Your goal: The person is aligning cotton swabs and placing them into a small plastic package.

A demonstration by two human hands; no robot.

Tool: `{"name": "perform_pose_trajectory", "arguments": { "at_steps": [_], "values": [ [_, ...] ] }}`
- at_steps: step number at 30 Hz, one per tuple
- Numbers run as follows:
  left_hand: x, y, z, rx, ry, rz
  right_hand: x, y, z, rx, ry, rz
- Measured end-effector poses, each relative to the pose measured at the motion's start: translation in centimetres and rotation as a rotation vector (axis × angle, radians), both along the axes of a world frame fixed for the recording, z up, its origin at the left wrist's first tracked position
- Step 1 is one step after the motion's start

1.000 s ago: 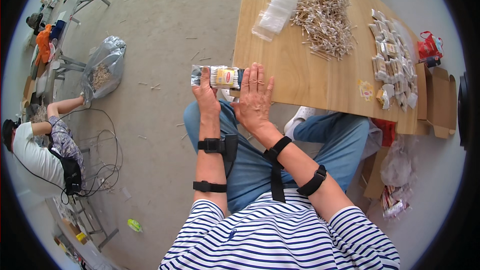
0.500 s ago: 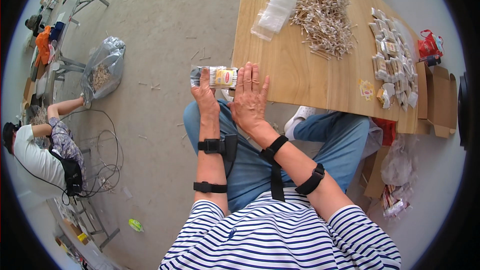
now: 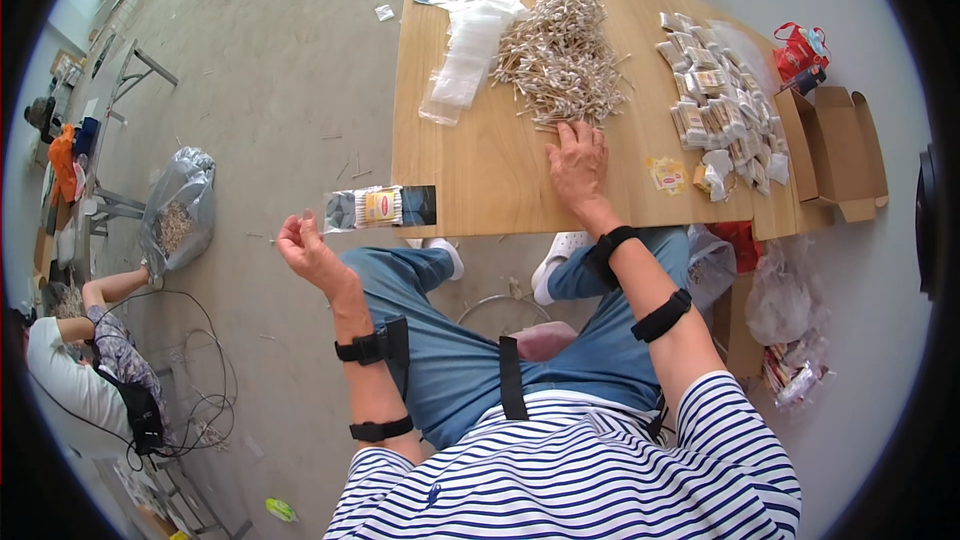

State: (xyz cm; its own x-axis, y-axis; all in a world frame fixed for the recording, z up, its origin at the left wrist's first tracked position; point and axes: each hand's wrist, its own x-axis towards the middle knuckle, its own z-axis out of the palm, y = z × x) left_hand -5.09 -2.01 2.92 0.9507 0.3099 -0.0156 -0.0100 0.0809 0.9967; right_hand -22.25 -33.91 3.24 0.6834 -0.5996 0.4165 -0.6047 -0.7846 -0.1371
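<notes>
A clear packet of cotton swabs with a yellow label (image 3: 382, 206) lies at the near left corner of the wooden table (image 3: 480, 200), its left part jutting past the edge. Beside that jutting end is my left hand (image 3: 312, 255), fingers loosely curled and apart, with nothing seen in them. My right hand (image 3: 577, 168) reaches over the table, its outstretched fingertips touching the near edge of a big heap of loose cotton swabs (image 3: 560, 50). To the left of the heap lie flat clear plastic bags (image 3: 465, 55).
Filled swab packets (image 3: 725, 100) are piled on the table's right side, near yellow labels (image 3: 667, 176). An open cardboard box (image 3: 840, 145) stands beyond them. At left, a person (image 3: 85, 370) sits by a grey plastic sack of swabs (image 3: 178, 210); a cable (image 3: 225, 380) loops on the floor.
The packet has gone from my hands to the table corner. My right hand has moved away to the swab heap; my left has drawn back left. The view has shifted rightward.
</notes>
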Motion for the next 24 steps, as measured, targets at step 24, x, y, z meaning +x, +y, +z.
{"name": "perform_pose_trajectory", "arguments": {
  "at_steps": [24],
  "values": [
    [-10.7,-15.9,-0.5,1.081,-0.802,-1.025,-1.1,-3.8,-0.7,0.250,-0.125,-0.032]
  ]
}}
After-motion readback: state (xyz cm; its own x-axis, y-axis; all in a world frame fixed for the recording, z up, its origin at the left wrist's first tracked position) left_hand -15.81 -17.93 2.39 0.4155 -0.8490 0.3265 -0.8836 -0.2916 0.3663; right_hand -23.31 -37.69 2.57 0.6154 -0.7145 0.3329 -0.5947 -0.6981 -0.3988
